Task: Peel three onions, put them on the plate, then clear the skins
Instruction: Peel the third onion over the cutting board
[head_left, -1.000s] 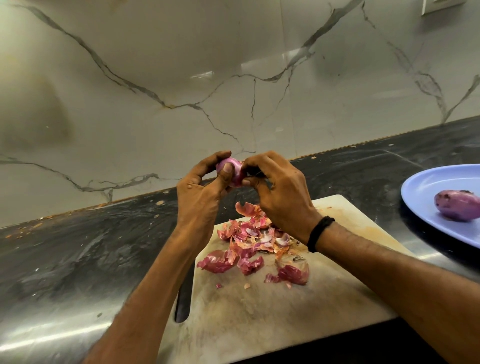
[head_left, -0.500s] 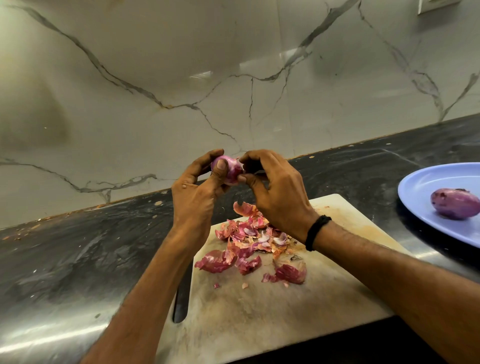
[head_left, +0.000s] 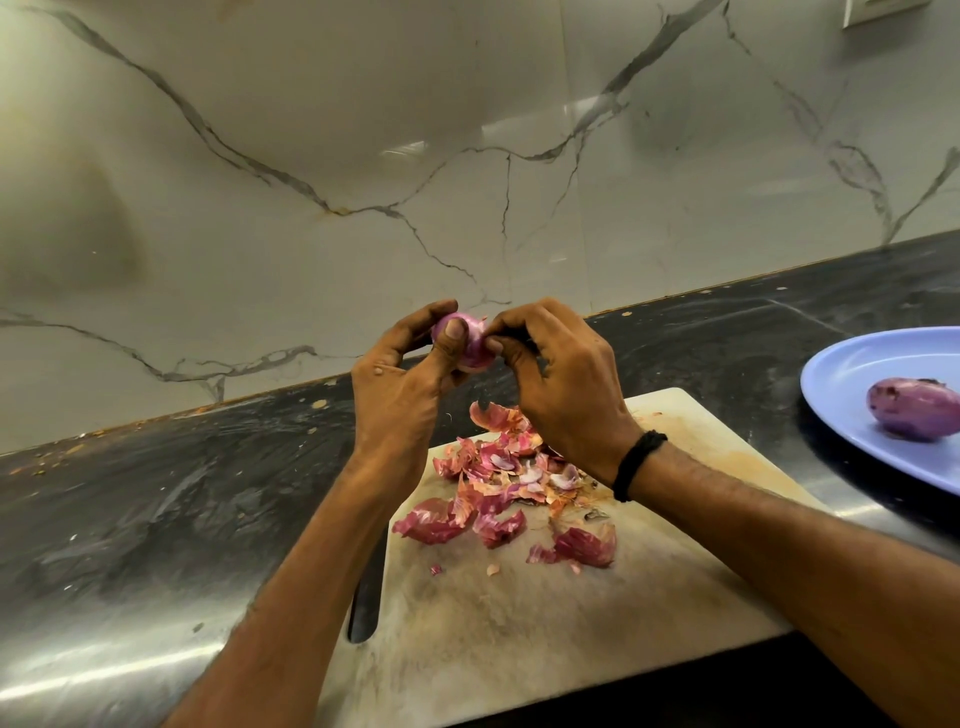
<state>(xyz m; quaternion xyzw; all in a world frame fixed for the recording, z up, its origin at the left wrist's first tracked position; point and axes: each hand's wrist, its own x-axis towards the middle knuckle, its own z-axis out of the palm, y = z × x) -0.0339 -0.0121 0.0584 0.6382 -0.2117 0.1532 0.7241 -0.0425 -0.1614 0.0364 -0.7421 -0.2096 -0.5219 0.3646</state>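
My left hand (head_left: 400, 384) grips a small purple onion (head_left: 474, 347) above the far edge of the cutting board (head_left: 519, 623), thumb pressed on its front. My right hand (head_left: 561, 384) pinches a bit of skin at the onion's right side. A pile of pink and red onion skins (head_left: 509, 488) lies on the board below my hands. At the right edge a blue plate (head_left: 852, 384) holds one peeled onion (head_left: 914, 408).
A dark knife handle (head_left: 368, 597) lies along the board's left edge, partly under my left forearm. The board sits on a dark, scuffed steel counter (head_left: 156, 519) backed by a marble wall (head_left: 363, 156). Small crumbs dot the counter's back edge.
Both hands have stayed above the board, turning the onion slightly. My right fingers have shifted to pinch the skin at its right side.
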